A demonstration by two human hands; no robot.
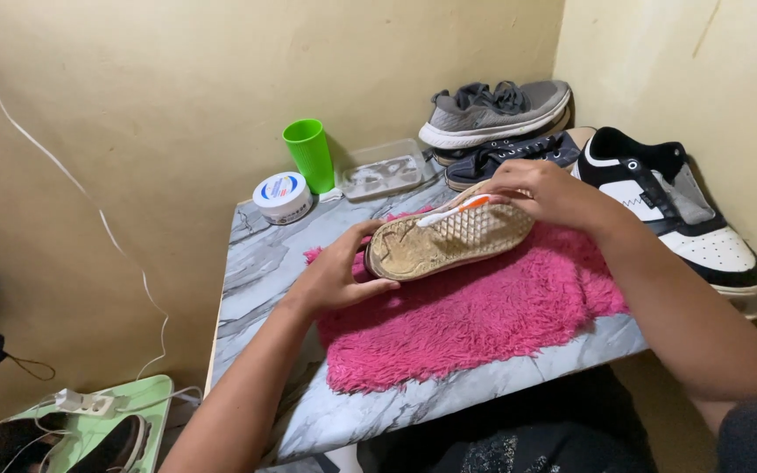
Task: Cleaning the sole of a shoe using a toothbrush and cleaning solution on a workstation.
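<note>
Left hand: it holds the heel end of a worn shoe with a dirty tan waffle-pattern sole; the fingers are clamped around the heel, thumb on the sole side.
Right hand: it is at the toe end of the shoe; the fingers are closed on a white and orange toothbrush-like brush, which lies on the sole edge. The bristle end is hard to see, so I think it touches the sole.
Shoe position: sole turned up, tilted, just above a shaggy pink cloth mat.
Mat: it lies on the grey marble-pattern bench, in a corner of yellow walls.
Behind the shoe: a grey knit sneaker stacked on a dark blue canvas sneaker, and a black and white leather sneaker at the right.
Back left of bench: a green plastic cup, a round white jar with lid, a clear plastic tray.
</note>
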